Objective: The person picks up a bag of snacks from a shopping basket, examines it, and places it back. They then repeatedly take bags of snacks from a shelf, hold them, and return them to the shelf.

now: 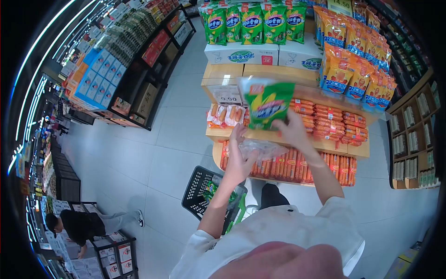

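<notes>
My right hand (293,131) grips the lower right corner of a green snack bag (269,106) with yellow pictures and lettering. The bag is held up before the display stand, its upper left edge blurred. My left hand (242,158) is lower and to the left, its fingers closed at a crumpled clear plastic bag (265,149). This plastic hangs between both wrists, in front of the lower shelf. Matching green bags (251,24) stand upright in a row on the stand's top.
Red-wrapped sausages (327,122) fill the stand's shelves. Orange-and-blue snack bags (355,69) are stacked at the right. A dark shopping basket (197,188) with green packets inside is by my left side. Another person (86,225) bends over boxes at far left.
</notes>
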The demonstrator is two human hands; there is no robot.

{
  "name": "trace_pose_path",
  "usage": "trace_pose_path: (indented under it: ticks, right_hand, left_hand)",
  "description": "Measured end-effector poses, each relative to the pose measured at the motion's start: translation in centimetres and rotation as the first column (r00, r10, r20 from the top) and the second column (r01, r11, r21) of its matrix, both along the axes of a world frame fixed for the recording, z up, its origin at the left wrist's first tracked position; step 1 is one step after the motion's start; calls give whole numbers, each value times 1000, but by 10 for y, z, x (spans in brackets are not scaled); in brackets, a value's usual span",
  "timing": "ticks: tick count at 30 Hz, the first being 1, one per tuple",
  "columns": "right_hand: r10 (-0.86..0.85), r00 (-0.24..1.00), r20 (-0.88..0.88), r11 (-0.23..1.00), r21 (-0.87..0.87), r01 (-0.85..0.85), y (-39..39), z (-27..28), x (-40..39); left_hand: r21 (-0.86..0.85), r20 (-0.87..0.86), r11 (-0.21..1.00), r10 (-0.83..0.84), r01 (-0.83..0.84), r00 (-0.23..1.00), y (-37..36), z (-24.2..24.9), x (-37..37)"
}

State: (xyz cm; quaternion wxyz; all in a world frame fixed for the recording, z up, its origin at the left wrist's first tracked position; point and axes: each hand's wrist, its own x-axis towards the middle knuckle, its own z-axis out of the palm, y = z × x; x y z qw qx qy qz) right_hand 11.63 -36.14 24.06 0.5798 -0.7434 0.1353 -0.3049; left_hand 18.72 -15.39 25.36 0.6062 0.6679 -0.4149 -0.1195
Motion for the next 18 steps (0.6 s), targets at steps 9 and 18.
trace_pose_path:
  ticks: [9, 18]
  right_hand:
    - [-707, 663, 246, 630, -207, 748, -262, 49, 141]
    - [-674, 738, -34, 736, -119, 667, -417, -13, 204]
  left_hand:
    - [277, -389, 930, -120, 240, 913, 21, -90, -39]
    - [324, -481, 944, 101, 70, 871, 54, -127, -44]
